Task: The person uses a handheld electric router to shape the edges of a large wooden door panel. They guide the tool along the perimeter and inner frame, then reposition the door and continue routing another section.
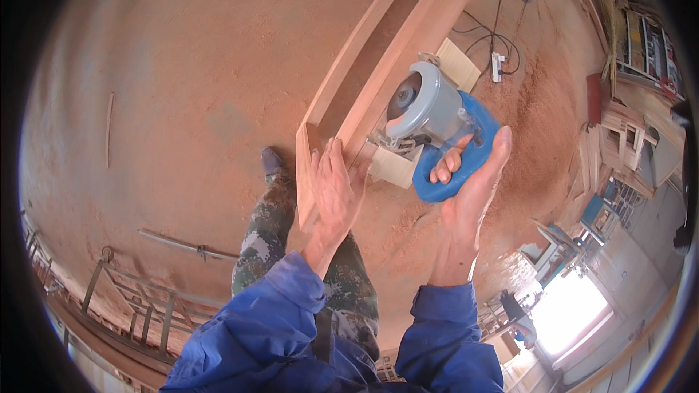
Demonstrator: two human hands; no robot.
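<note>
Head view looks straight down on a workshop floor [182, 65] covered in reddish sawdust, the biggest thing in sight. Running from the middle toward 1 o'clock is a long wooden frame [378, 51] made of pale boards, its near end standing by the person's camouflage trouser leg [273, 225] and dark shoe [271, 162]. At 7 o'clock a metal rack [124, 298] lies on the floor, and at 4 o'clock shelves and a bright doorway show, too bent by the lens to read well. A black cable [502, 44] loops at 1 o'clock near a white socket strip [498, 65]. The power saw [429, 113], grey motor housing with a blue loop handle, sits on the frame's right board, just right of centre. It looks heavy for its size, rigid, with a bare disc at the front, so it is best held only by the blue handle. The right hand [466, 189] is below it at 5 o'clock, fingers curled through that handle and gripping it. The left hand [335, 193] lies flat and spread on the frame's near end, at 8 o'clock from the saw, close beside its base plate but not touching it.
</note>
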